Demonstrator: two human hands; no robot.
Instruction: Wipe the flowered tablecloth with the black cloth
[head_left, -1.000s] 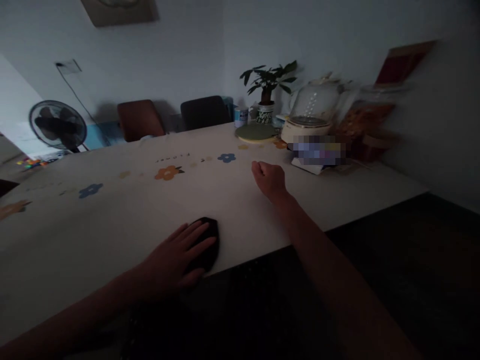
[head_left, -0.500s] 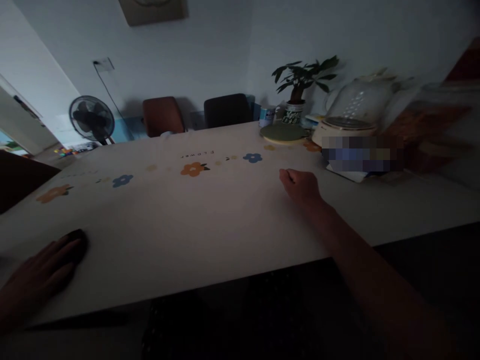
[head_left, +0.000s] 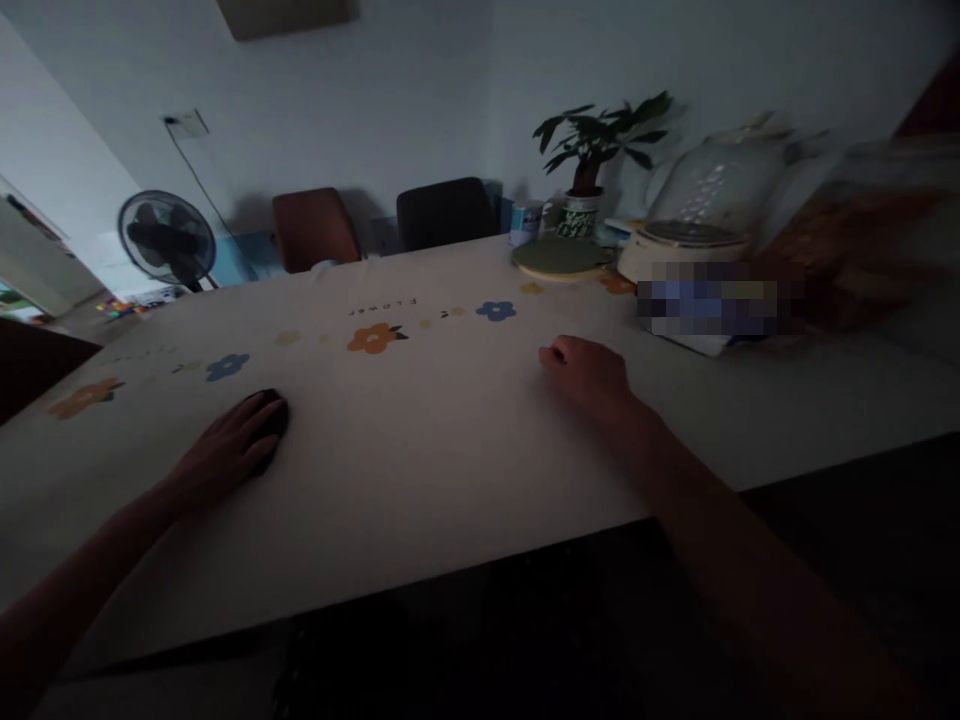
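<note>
On tbl (head_left: pixel 420 470) beyond R hand (head_left: pixel 589 370): plant (head_left: pixel 587 172) in pot (head_left: pixel 577 216); jar (head_left: pixel 896 165) w/ brownish contents (head_left: pixel 844 235).

dim grey light, blur toward right edge

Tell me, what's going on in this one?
A person has both hands out over a white table. The left hand is palm down, fingers stretched over a small dark object, too dim to identify. The right hand is closed in a fist, with nothing visible in it. Beyond it stand a plant and a kettle.
</note>
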